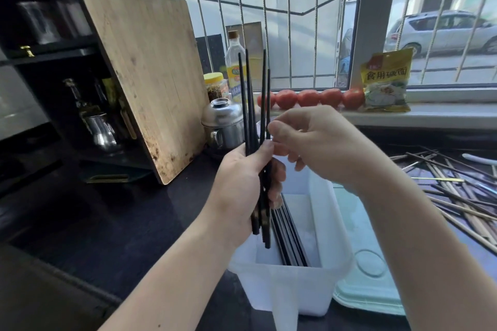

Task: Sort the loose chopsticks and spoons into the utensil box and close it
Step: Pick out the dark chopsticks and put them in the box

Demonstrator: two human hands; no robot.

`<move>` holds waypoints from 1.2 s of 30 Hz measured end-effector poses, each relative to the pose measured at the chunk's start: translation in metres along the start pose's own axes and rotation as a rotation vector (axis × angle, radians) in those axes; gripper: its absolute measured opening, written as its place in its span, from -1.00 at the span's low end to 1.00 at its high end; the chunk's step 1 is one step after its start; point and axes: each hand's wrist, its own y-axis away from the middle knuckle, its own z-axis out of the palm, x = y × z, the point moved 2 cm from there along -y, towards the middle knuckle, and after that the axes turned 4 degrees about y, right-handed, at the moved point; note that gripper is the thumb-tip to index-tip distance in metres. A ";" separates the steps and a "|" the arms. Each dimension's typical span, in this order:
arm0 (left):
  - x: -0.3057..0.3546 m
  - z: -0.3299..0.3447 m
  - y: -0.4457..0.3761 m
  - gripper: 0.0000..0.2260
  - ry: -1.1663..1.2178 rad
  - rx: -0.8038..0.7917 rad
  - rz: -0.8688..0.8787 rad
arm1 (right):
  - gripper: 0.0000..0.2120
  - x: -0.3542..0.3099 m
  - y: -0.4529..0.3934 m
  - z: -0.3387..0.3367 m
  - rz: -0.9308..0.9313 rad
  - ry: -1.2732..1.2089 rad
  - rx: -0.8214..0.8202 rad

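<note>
My left hand (242, 185) grips a bundle of several black chopsticks (248, 105) upright, tips pointing up, above the white utensil box (330, 223). My right hand (314, 142) pinches one chopstick of that bundle between thumb and forefinger, just above my left hand. The box stands open, and more black chopsticks (289, 236) lie inside it along its length. Its pale green lid (371, 277) lies flat to the right of the box. A pile of loose chopsticks (457, 196), wooden and dark, is spread on the counter at the right.
A wooden cutting board (145, 75) leans at the left. A steel pot (224, 123), oil bottle (235, 67) and yellow-lidded jar (215, 86) stand behind the box. Tomatoes (309, 97) and a yellow packet (387, 80) sit on the window sill.
</note>
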 end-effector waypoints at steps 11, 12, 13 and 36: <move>-0.002 -0.001 -0.002 -0.76 -0.060 0.076 0.072 | -0.80 0.004 -0.004 -0.010 0.066 -0.235 0.290; -0.002 -0.004 -0.004 -0.75 -0.028 0.125 0.088 | -0.80 0.004 -0.003 -0.017 0.072 -0.244 0.427; -0.002 -0.006 -0.005 -0.75 0.005 0.161 0.103 | -0.81 0.004 -0.001 -0.025 0.063 -0.200 0.533; 0.000 -0.007 -0.004 -0.72 0.059 0.198 0.114 | -0.83 0.017 -0.004 0.011 0.151 0.722 0.040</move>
